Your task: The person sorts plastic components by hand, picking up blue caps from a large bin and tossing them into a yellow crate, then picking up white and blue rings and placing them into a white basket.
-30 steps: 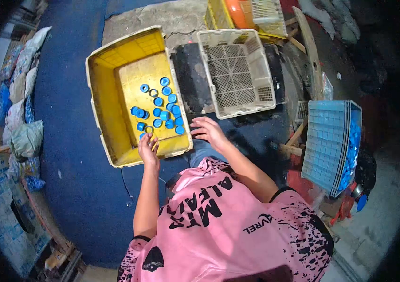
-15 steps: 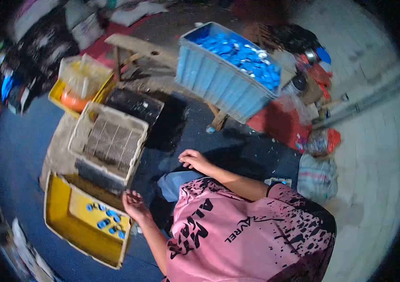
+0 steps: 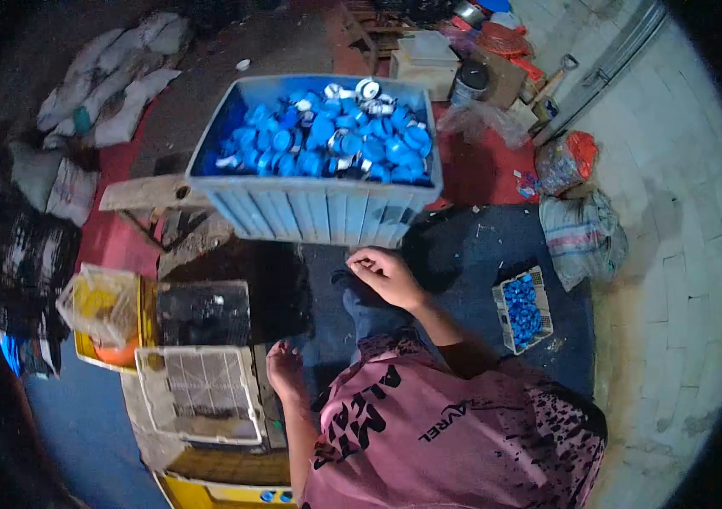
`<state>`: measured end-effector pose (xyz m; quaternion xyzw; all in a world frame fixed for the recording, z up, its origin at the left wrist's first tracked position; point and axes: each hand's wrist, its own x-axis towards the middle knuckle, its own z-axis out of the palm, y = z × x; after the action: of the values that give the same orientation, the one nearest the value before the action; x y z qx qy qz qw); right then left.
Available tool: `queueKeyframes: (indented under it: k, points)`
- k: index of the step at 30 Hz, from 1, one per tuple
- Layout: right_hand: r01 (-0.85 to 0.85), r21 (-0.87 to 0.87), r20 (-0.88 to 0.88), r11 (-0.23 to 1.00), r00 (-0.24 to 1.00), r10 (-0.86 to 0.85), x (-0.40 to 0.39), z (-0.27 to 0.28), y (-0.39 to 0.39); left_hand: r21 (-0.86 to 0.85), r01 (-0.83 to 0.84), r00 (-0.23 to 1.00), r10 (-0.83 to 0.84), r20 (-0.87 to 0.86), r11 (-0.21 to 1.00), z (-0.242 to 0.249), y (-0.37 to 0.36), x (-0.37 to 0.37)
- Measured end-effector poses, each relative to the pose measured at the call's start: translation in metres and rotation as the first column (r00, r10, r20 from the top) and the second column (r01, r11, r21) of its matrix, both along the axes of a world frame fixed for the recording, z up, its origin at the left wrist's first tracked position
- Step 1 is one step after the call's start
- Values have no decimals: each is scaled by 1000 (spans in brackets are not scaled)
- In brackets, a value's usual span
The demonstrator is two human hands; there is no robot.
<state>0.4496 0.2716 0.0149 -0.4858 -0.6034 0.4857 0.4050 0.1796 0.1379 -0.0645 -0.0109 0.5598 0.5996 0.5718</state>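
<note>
A large blue-grey bin full of blue and white plastic caps stands at the upper middle, on or beside a wooden bench. Just below its front wall is my right hand, fingers curled, with nothing visible in it. My left hand hangs lower to the left, fingers partly bent and apart, holding nothing that shows. Left of it lies a white crate with a mesh bottom. Beneath that, a yellow tray with a few blue pieces is partly cut off by the frame's lower edge.
On the right a small basket of blue pieces sits on the dark floor, near a tied sack by the wall. A wooden bench juts out left of the bin. Yellow and clear containers and filled sacks stand at the left.
The view has turned right, so the bin appears further left and nearer, and the small basket is fully visible. The yellow tray has slid mostly out of view. Both hands remain off the containers.
</note>
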Motion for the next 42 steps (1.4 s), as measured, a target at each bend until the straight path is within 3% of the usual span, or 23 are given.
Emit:
queueKeyframes:
  k: [3,6,8,10,13,15,18,19,20,23,25,27,28,30,33,34,36,38,41,42]
  points:
    - [119,246,84,962,986,-144,33,40,85,199,141,990,-132,-59,970,-54,86,-22]
    - [233,282,52,931,965,-257,81,74,171,143,127,990,-117,-80,982,51,176,24]
    - [295,270,177,917,920,-349,106,86,236,243,156,986,-137,-91,957,82,231,36]
    - [328,305,176,894,903,-392,135,59,301,304,183,978,-142,-153,935,95,262,48]
    - [259,257,249,931,913,-322,170,18,388,333,234,934,-116,-338,913,118,295,72]
    - [207,259,319,943,904,-286,170,11,435,344,268,921,-136,-364,900,128,308,76]
    - [200,-41,512,979,845,-152,174,-15,479,353,298,909,-150,-389,887,139,313,92]
    - [180,51,492,982,851,-181,173,-30,489,350,320,893,-157,-422,880,139,314,95]
    - [185,108,581,977,785,-213,176,-44,495,348,344,875,-163,-456,872,139,317,97]
    - [195,-20,682,981,720,-129,168,-52,518,356,423,839,-211,-502,833,143,331,95]
    - [155,-96,628,983,776,-61,165,-51,519,389,456,834,-232,-500,800,139,342,97]
    - [234,-168,564,957,820,-102,159,-36,511,394,459,841,-247,-481,796,142,352,100]
    - [181,-6,527,984,837,-151,161,-57,518,389,457,846,-256,-468,800,144,353,102]
    - [195,22,571,981,803,-172,167,-70,529,386,466,851,-283,-443,796,143,360,99]
    - [346,98,414,933,839,-355,146,-10,493,386,473,855,-307,-419,792,148,370,97]
    - [377,201,296,904,857,-423,141,1,483,397,480,859,-329,-392,782,148,373,96]
    - [381,-11,24,925,924,-380,121,43,451,439,468,882,-373,-289,767,150,385,100]
    - [249,-140,-133,958,955,-267,89,94,400,496,428,898,-417,-139,756,158,401,111]
    - [-70,-111,-259,991,965,39,46,105,347,539,275,889,-424,173,796,185,417,135]
    - [-160,-67,-266,985,954,137,33,104,333,598,298,824,-517,233,744,184,425,135]
